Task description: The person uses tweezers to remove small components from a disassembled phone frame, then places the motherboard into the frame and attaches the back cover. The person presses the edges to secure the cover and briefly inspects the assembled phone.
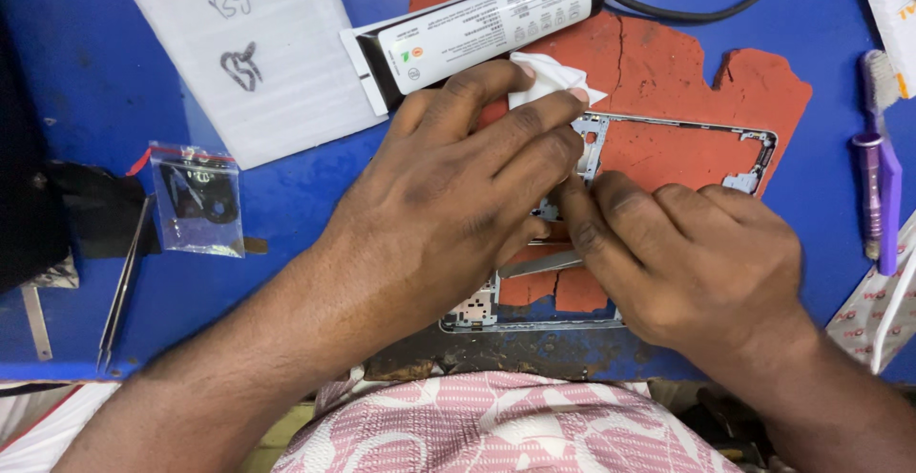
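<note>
From the head view, your left hand (458, 177) lies spread over the left end of a thin phone mid-frame (668, 134), its fingertips pressing a small white wipe (549, 80) against the frame's upper left corner. Your right hand (697, 253) comes in from the other side, fingers together, the forefinger tip bearing down on the frame's left rail just beside your left fingers. Whether that hand also pinches the flat metal blade (539, 263) showing beneath it, I cannot tell.

The frame rests flat on a torn red mat (687, 63) in the middle of the blue bench (95, 82), its long sides running left to right; the far rail and right end are in plain sight, the near left corner shows below your left wrist.

I would judge the frame light, stiff along its rails but easy to twist or bend across the open middle, and the small fittings at its corners look delicate. Hold it by the outer rails, near the corners, and keep it flat on the mat under pressure.

Around you: a black-and-white glue tube (477, 29) just above your left hand, a sheet of paper (258, 53) beyond it, a small clear bag of parts (197, 198) and tweezers (122, 287) to the left, a purple brush (876, 177) at the right edge, and a black cable (706, 10) at the top.
</note>
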